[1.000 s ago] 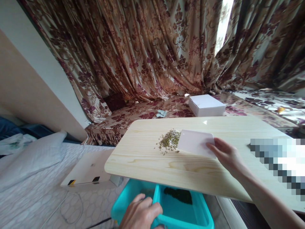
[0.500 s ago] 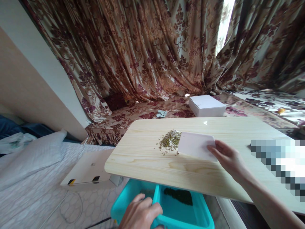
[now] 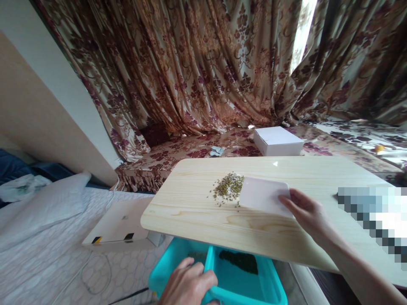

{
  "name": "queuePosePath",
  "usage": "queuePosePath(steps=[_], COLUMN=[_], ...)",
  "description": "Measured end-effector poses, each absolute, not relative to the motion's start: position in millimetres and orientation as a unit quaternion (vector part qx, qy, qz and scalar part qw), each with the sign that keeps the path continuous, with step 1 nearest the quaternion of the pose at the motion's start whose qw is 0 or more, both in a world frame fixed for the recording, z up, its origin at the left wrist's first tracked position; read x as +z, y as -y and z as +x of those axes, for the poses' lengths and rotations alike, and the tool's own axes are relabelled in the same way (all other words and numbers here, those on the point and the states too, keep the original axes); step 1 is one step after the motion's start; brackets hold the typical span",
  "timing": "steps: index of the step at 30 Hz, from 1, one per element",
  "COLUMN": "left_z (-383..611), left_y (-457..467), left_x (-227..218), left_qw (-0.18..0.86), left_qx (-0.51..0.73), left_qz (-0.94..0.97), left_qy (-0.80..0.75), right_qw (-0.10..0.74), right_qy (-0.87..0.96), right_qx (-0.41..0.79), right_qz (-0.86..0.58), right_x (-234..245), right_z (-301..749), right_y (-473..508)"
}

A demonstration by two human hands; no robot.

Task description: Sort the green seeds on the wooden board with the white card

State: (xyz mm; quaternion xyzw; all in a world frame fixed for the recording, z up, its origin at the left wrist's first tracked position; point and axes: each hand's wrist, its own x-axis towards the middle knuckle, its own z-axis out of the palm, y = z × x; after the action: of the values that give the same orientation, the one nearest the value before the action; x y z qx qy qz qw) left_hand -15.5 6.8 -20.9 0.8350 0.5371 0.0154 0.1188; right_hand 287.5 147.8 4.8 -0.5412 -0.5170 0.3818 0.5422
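My right hand (image 3: 305, 209) pinches the right end of a thin white plastic scraper (image 3: 263, 195), held low over the wooden tabletop (image 3: 197, 220). Its far left edge meets a loose pile of green and whitish beans or grains (image 3: 228, 186), with a few strays scattered around. Below the table's front edge stands a turquoise two-part bin (image 3: 270, 284). My left hand (image 3: 189, 281) is closed over the bin beside its middle divider, fingers curled; the near rim is partly hidden under it. In the right compartment lies a dark green heap (image 3: 240, 261); pale grains show in the left one.
A white box (image 3: 278, 142) sits on the patterned ledge behind the table, near a small folded cloth (image 3: 216, 151). To the left, a flat white carton (image 3: 121, 222) lies on the bed (image 3: 41, 241). A blurred-out device (image 3: 375, 220) rests at the table's right.
The view has shifted very slightly. Both hands, the scraper and the pile stay practically in place.
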Motion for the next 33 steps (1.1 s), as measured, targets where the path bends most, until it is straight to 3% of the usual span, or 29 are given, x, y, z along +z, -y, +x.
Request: queuePosePath(steps=[15, 22, 28, 30, 33], left_z=[-16, -18, -18, -15, -3], left_y=[-6, -6, -6, -7, -8], left_x=[-21, -16, -12, -15, -25], left_qw=[0.111, 0.117, 0.124, 0.109, 0.075], left_qx=[0.034, 0.041, 0.034, 0.037, 0.052], left_qz=[0.822, 0.826, 0.831, 0.842, 0.852], left_qy=[-0.558, -0.55, -0.541, -0.528, -0.516], right_qw=[0.538, 0.488, 0.4, 0.416, 0.503], right_qy=[0.532, 0.556, 0.584, 0.563, 0.499], right_qx=[0.387, 0.409, 0.504, 0.506, 0.438], right_qz=[-0.527, -0.534, -0.494, -0.504, -0.552], right_x=[-5, 2, 6, 9, 14], right_z=[277, 273, 281, 288, 298], right_y=[-155, -137, -113, -110, -114])
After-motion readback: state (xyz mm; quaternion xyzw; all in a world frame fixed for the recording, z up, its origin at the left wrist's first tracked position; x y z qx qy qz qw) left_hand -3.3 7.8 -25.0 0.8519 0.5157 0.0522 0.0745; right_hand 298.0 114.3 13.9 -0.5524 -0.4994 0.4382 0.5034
